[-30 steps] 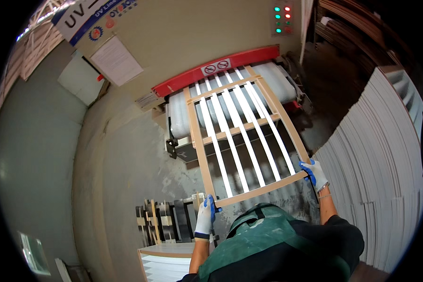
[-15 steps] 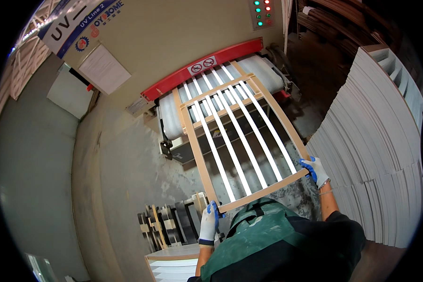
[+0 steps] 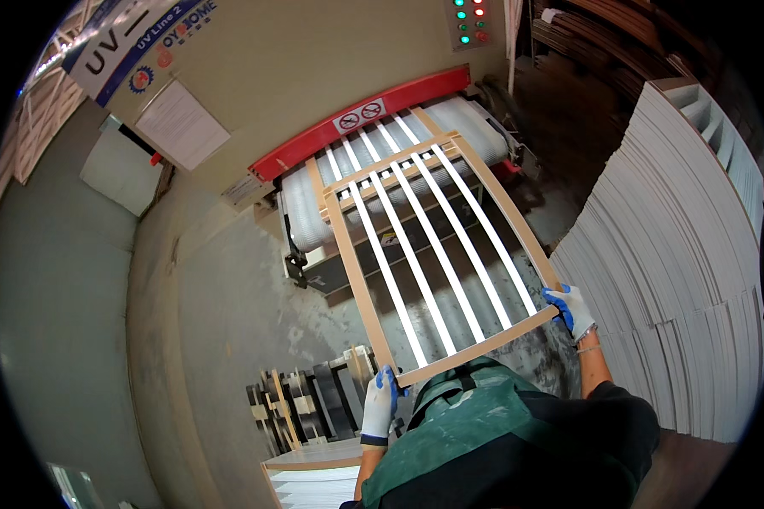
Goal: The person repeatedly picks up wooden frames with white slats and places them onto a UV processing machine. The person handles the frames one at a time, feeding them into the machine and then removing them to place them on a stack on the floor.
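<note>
A tan wooden frame with several white slats [image 3: 424, 254] stretches from my body to the roller conveyor [image 3: 314, 199]; its far end rests on the white rollers. My left hand [image 3: 379, 399], in a white and blue glove, grips the near left corner. At the near right corner, my gloved right hand [image 3: 574, 309] holds the frame too. Behind the conveyor runs a red guard bar [image 3: 356, 119] at the mouth of a beige machine [image 3: 314, 59].
A tall stack of white slatted panels [image 3: 679, 280] fills the right side. Dark and wooden pieces stand in a rack [image 3: 306, 411] by my left hand, above a pale panel [image 3: 314, 479]. Indicator lights [image 3: 469, 21] glow on the machine. Grey concrete floor [image 3: 229, 339] lies to the left.
The frame has slid farther onto the rollers toward the red guard, and both hands have followed it forward while keeping their grip.
</note>
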### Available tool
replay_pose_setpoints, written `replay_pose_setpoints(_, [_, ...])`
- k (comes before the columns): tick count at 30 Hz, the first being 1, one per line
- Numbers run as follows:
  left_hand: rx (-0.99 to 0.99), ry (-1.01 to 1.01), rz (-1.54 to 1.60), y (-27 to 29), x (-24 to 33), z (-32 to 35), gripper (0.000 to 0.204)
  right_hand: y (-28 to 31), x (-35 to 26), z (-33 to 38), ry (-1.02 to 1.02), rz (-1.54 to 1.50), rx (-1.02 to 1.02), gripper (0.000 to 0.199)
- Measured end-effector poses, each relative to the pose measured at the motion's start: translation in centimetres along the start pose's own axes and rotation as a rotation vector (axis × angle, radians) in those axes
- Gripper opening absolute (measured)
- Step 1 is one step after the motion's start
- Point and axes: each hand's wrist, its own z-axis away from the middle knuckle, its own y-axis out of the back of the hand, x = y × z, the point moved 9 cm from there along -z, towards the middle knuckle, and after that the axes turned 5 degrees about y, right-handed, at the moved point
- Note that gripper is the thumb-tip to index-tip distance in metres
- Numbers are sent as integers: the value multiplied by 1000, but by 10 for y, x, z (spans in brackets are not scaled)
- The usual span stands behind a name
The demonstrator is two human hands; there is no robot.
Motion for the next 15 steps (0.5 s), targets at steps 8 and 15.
replay_pose_setpoints(8, [22,86,47,-2,-5,-1,54,3,0,1,0,-32,16,33])
replay_pose_setpoints(15, [5,89,20,-8,-10,-5,54,4,-6,-1,-35,3,20,38])
